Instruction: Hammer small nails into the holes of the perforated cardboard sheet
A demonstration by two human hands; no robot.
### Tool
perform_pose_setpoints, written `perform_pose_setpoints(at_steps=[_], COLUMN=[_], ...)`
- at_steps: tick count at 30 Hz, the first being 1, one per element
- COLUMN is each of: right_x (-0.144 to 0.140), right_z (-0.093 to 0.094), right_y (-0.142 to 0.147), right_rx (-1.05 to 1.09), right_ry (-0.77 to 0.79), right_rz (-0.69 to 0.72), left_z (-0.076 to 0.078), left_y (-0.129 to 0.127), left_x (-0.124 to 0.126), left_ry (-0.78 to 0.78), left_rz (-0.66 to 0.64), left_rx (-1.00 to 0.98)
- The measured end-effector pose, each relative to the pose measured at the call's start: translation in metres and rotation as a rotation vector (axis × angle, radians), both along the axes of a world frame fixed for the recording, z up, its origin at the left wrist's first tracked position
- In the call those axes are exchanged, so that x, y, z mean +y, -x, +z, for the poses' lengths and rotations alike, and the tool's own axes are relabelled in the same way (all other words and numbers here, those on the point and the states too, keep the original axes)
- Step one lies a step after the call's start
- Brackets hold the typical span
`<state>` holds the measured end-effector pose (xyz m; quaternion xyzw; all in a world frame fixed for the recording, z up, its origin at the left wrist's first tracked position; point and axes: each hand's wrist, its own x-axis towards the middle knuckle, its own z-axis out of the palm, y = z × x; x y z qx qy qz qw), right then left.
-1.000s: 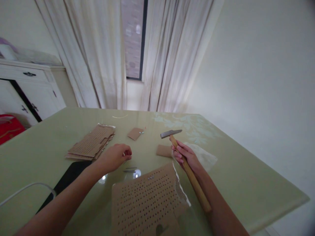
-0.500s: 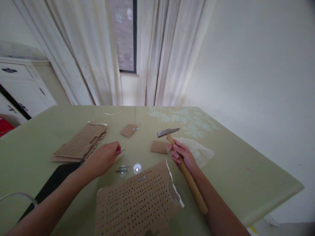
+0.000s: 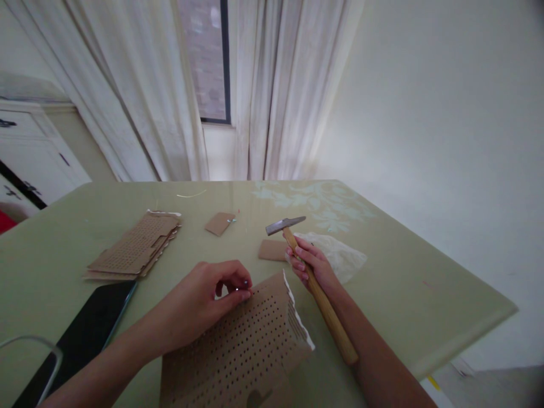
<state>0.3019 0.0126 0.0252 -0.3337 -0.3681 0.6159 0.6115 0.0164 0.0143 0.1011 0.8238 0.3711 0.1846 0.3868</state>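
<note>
Hammer [image 3: 325, 303] in right hand [image 3: 315, 266], left hand [image 3: 203, 303] at cardboard [image 3: 244, 341]

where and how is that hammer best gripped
Probably the lower wooden handle, from the near right: it is long, slim and slants toward the camera, with the metal head at the far end, beyond the right hand.

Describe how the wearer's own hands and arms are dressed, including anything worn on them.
The left hand and right hand are both bare, with no gloves and no rings that I can make out. The left forearm and right forearm show no sleeves, watches, bracelets or clear markings as far as the picture reaches; the upper arms are out of view.
</note>
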Motion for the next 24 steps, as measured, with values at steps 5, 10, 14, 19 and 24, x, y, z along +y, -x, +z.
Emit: perform_pose_setpoints(at_steps=[5,10,14,19,24], right_x=[0.001,0.0,-0.001,-0.001,-0.011], right_z=[-0.001,-0.002,0.0,0.001,0.015], right_y=[-0.001,-0.001,0.0,0.0,0.0], right_rx=[-0.003,-0.022,-0.041,-0.066,-0.114], right_ry=[-0.003,0.001,0.008,0.004,-0.04], right_rz=[0.002,0.01,0.015,0.013,0.006], left_z=[-0.002,-0.003,-0.001,-0.002,-0.003], left_y=[-0.002,-0.003,-0.005,-0.006,-0.005], left_x=[0.001,0.0,-0.002,-0.002,-0.001], left_ry=[0.028,0.025,0.016,-0.009,-0.066], left_rz=[-0.02,-0.012,-0.007,-0.006,-0.017], left_rx=[0.008,-0.004,0.003,0.045,0.037])
